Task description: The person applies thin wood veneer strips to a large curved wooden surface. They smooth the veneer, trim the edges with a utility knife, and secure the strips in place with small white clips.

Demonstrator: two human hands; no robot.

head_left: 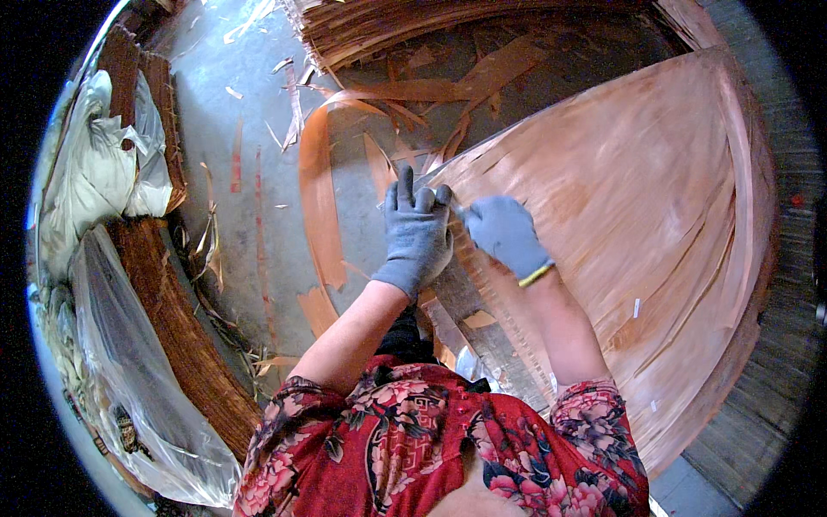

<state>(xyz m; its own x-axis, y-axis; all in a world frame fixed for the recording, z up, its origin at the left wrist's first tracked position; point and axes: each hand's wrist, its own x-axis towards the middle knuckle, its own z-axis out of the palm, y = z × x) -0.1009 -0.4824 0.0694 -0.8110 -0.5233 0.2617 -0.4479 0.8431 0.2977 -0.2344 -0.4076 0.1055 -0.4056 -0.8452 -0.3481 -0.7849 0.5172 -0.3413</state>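
Observation:
A large stack of thin wood veneer sheets [620, 181] spreads to the right of my hands, one corner reaching in between them. My left hand [417, 233], in a grey glove, lies at that corner with its fingers stretched out and apart. Just right of it my right hand [508, 234], gloved the same way with a yellow cuff edge, is closed over the near edge of the stack. Whatever its fingers hold is hidden. A long, curling orange veneer strip [318, 189] lies on the floor beyond my left hand.
At the left, brown veneer stacks [168, 293] are partly covered by clear plastic sheeting [129, 353]. Another veneer pile [431, 26] stands at the far side. Torn scraps [293, 112] litter the grey floor [233, 77]. Dark planks [775, 362] run along the right.

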